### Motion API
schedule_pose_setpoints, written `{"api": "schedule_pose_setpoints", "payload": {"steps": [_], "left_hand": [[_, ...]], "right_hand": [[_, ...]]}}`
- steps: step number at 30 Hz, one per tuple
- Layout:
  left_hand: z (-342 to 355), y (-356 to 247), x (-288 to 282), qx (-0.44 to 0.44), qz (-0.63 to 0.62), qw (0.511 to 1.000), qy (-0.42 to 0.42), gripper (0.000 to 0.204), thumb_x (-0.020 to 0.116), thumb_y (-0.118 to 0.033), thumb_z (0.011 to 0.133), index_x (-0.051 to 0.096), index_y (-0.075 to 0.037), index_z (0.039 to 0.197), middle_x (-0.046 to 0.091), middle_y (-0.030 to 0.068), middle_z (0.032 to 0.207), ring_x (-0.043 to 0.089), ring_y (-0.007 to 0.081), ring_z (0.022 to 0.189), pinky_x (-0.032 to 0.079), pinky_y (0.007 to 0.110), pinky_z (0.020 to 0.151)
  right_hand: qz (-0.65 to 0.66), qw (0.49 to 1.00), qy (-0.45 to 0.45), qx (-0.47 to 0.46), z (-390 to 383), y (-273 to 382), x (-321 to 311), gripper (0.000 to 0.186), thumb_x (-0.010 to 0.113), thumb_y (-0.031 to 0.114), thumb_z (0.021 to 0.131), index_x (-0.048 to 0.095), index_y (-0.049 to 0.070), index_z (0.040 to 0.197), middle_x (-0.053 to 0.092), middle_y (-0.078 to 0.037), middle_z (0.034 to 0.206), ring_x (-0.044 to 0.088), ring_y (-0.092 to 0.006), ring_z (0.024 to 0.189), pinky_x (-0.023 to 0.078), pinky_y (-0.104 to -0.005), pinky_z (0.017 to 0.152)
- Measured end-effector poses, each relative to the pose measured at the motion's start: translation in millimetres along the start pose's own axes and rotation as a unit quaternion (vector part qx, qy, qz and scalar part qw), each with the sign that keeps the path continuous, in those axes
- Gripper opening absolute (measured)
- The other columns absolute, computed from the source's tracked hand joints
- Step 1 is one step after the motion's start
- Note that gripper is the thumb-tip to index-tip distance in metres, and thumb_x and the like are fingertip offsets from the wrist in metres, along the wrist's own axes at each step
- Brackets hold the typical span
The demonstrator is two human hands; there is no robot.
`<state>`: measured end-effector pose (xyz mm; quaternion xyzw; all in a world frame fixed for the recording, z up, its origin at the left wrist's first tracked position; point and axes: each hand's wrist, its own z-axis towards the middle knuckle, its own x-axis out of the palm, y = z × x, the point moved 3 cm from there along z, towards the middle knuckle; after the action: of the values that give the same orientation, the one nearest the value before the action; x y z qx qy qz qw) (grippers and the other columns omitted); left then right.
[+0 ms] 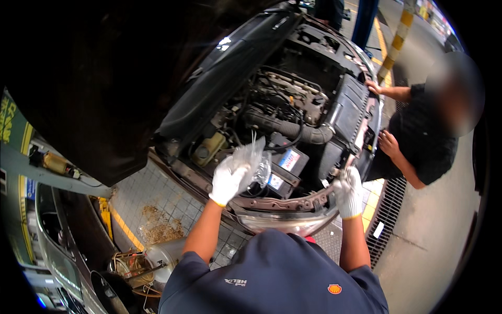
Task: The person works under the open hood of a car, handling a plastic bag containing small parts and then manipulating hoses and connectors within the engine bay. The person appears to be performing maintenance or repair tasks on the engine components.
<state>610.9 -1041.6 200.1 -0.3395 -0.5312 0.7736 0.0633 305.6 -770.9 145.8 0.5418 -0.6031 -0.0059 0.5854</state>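
In a white knit glove, my left hand [228, 183] is closed round a crumpled clear plastic bag [257, 161], held above the engine bay of a car. Just beyond the bag sits the car battery [294, 161], dark with a blue and white label. My right hand [349, 192], also white-gloved, is over the car's front edge near the headlight side. Its fingers are curled together; whatever they hold, if anything, is too small to name. A yellowed fluid reservoir [210, 148] lies left of the bag. A ribbed intake hose [280, 125] runs to the black air filter box [346, 107].
The raised bonnet [110, 89] fills the upper left. A co-worker [421, 128] in black stands at right, one hand [373, 87] on the car's front edge. A floor grate [388, 209], a yellow-and-white post [400, 39] and a round metal container [164, 256] stand around the car.
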Motion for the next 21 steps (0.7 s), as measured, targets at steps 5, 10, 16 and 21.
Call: {"api": "schedule_pose_setpoints", "payload": {"steps": [5,10,16,21], "left_hand": [[93,-33,-55,0.123,0.364,0.916,-0.118,0.031,0.074,-0.032,0.092,0.072,-0.001,0.096,0.071,0.0178,0.095,0.068,0.0398,0.094,0.052,0.051,0.083],[171,-23,-69,0.225,0.612,0.739,-0.169,0.011,0.067,-0.024,0.096,0.067,-0.013,0.096,0.066,0.0055,0.086,0.067,0.0281,0.09,0.052,0.045,0.08],[213,68,-78,0.022,0.658,0.746,-0.096,0.029,0.071,-0.027,0.094,0.067,-0.014,0.121,0.069,0.0075,0.112,0.067,0.0306,0.107,0.052,0.048,0.092],[219,78,-72,-0.094,0.6,0.79,-0.09,0.049,0.07,-0.039,0.093,0.062,-0.013,0.135,0.068,0.0137,0.125,0.065,0.0361,0.12,0.048,0.051,0.103]], "right_hand": [[-0.015,0.995,0.035,0.09,-33,-71,-27,0.01,0.062,0.017,0.105,0.06,0.008,0.105,0.066,-0.009,0.093,0.064,-0.0211,0.079,0.058,-0.0371,0.072],[-0.106,0.974,0.078,0.182,-63,-88,1,0.011,0.063,0.017,0.105,0.06,0.007,0.102,0.072,-0.011,0.094,0.065,-0.0179,0.072,0.057,-0.0318,0.066],[-0.141,0.963,0.121,0.195,-52,-86,-10,0.013,0.064,0.019,0.107,0.062,0.007,0.102,0.07,-0.006,0.087,0.065,-0.0143,0.071,0.055,-0.0271,0.068],[-0.19,0.953,0.089,0.217,-46,-80,-15,0.019,0.069,0.02,0.106,0.068,0.003,0.114,0.071,-0.004,0.09,0.068,-0.015,0.08,0.057,-0.0292,0.077]]}}
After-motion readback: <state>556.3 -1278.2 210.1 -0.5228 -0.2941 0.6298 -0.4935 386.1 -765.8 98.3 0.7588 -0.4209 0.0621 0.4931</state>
